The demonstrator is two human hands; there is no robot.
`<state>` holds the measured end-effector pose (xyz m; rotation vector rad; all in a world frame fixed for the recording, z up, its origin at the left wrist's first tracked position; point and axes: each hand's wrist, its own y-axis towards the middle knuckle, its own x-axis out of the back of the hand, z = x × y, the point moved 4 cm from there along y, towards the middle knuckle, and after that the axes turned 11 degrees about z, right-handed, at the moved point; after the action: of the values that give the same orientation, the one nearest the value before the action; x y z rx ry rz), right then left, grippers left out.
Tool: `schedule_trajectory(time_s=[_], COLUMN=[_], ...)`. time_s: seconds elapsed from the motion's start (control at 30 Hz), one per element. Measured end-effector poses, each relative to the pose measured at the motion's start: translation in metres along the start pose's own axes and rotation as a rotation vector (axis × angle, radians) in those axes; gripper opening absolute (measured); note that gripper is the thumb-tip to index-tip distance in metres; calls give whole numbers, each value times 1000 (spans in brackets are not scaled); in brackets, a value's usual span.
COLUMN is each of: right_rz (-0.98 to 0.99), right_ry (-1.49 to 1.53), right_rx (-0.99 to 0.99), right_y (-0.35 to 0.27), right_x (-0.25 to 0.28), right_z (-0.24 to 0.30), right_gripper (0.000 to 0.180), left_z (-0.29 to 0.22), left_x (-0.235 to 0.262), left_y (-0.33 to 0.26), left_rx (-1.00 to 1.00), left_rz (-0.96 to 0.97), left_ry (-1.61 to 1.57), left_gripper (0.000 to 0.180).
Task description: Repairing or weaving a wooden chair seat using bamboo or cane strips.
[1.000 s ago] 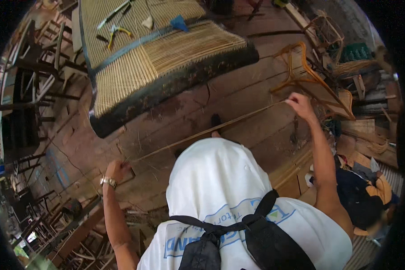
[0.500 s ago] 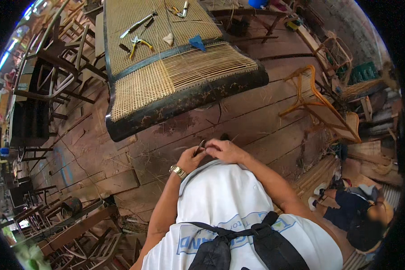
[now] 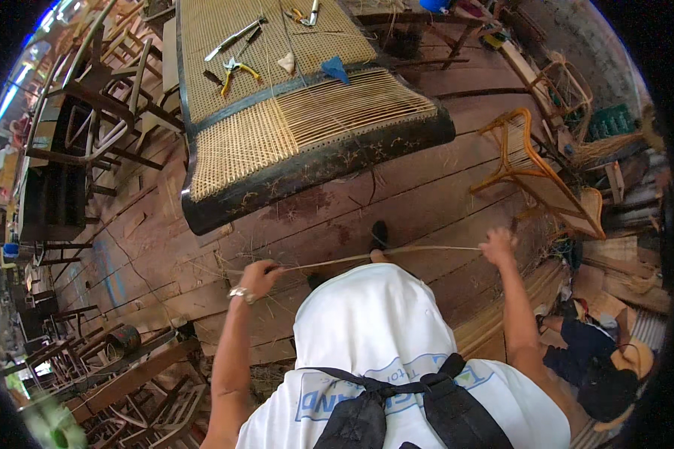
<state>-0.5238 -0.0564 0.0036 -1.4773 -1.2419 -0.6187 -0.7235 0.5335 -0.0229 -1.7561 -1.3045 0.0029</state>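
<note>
Left hand [image 3: 260, 275] at 9 o'clock, right hand [image 3: 497, 245] at 3: both pinched on thin cane strand [image 3: 382, 254], hands wide apart, strand taut across body above plank floor [image 3: 427, 202], likely to straighten it. Half-woven cane panel [image 3: 299, 127] at 12, pliers [image 3: 236, 71] on top within reach.

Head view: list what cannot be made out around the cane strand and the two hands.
- Cane strand: its middle passes behind the white shirt and is hidden there.
- Left hand and right hand: fingers too small to show the grip.
- Pliers on the woven chair seat: too small for detail.
- Workshop floor: bent and darkened at the fisheye rim.
</note>
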Motion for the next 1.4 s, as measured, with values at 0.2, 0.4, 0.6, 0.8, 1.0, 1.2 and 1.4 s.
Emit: schedule_trajectory(time_s=[0.2,0.4,0.6,0.8,1.0,1.2,1.4], right_rz=[248,346,505,417,473,471,788], right_ry=[1268,1041,1159,1215,1504,1731,1791], right_rx=[710,750,758,655,465,269,559], right_y=[-27,-46,-71,-83,-86,-59,-18], right_x=[78,82,108,113,86,52,112], right_z=[221,203,243,263,280,268,300], right_gripper=[36,20,18,16,16,19,23], left_z=[-160,-124,-143,-145,-170,-157,-131], left_x=[-64,-22,-22,0,11,3,14], left_y=[52,29,13,15,31,65,103], left_rx=[-586,-402,-522,-526,-437,-386,-443], left_rz=[40,-55,74,-78,70,93,235], left_ry=[-65,-15,-41,-168,-424,-336,-597], left_gripper=[24,21,21,26,30,38,27])
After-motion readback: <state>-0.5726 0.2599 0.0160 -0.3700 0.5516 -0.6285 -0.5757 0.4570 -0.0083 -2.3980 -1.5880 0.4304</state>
